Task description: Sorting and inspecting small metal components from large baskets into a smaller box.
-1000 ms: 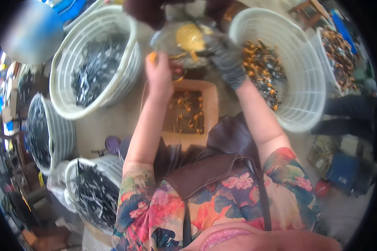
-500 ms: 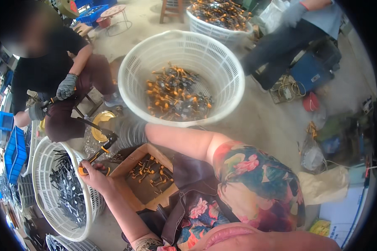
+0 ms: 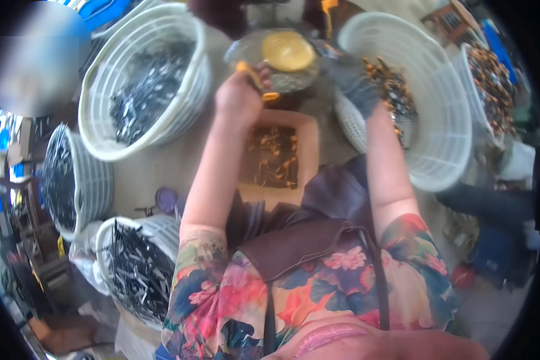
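Big white basket (image 3: pixel 444 90) fills the upper right of the frame, orange-handled parts heaped inside; a second white basket (image 3: pixel 144 72) at upper left carries dark metal pieces. Lower left — two more baskets (image 3: pixel 78 180) of black parts. At centre sits the open cardboard box (image 3: pixel 276 157), a few orange bits on its floor. Above it, top centre, the round metal dish with a yellow disc (image 3: pixel 285 54). Left hand (image 3: pixel 240 99), bare, is clenched around an orange-handled piece (image 3: pixel 253 77) right at the dish's edge. Right hand (image 3: pixel 354 84), in a grey glove, rests beside the dish — its grip, cannot tell.
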`<state>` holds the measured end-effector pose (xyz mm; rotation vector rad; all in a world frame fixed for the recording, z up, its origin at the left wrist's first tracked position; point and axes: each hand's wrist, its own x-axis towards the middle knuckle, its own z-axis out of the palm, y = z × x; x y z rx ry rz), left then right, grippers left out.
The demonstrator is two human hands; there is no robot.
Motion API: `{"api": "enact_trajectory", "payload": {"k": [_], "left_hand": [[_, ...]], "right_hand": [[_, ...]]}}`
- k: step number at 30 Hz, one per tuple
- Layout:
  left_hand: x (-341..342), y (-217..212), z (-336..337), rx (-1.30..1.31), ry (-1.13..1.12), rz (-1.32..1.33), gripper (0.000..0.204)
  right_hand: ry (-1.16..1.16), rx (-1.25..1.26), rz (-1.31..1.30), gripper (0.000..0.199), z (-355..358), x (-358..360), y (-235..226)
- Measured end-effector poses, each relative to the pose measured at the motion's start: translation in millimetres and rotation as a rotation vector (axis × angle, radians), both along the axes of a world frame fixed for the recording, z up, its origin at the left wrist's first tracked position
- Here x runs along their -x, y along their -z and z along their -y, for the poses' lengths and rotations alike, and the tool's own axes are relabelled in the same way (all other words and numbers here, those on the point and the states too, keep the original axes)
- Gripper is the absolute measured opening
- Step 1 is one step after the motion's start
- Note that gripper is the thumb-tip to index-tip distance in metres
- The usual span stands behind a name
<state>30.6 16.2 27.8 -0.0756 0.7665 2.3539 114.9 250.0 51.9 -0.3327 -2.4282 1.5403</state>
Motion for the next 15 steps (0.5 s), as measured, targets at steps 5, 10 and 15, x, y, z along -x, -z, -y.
{"api": "enact_trajectory", "payload": {"k": [5,10,15], "left_hand": [[-0.8,12.9,9.3,0.042,-0.096,0.043,0.025],[2.4,34.1,-3.2,0.251,-0.105,0.034,0.028],[4.3,50.2,-17.6,0.276,-0.102,-0.005,0.026]], "right_hand": [[0.1,-0.013,-0.009,0.029,19.8,12.9,-2.5],[0.085,0.077,-0.123,0.035,-5.8,29.3,28.5],[0.144,-0.398,-0.184,0.037,-16.0,53.7,60.1]]}}
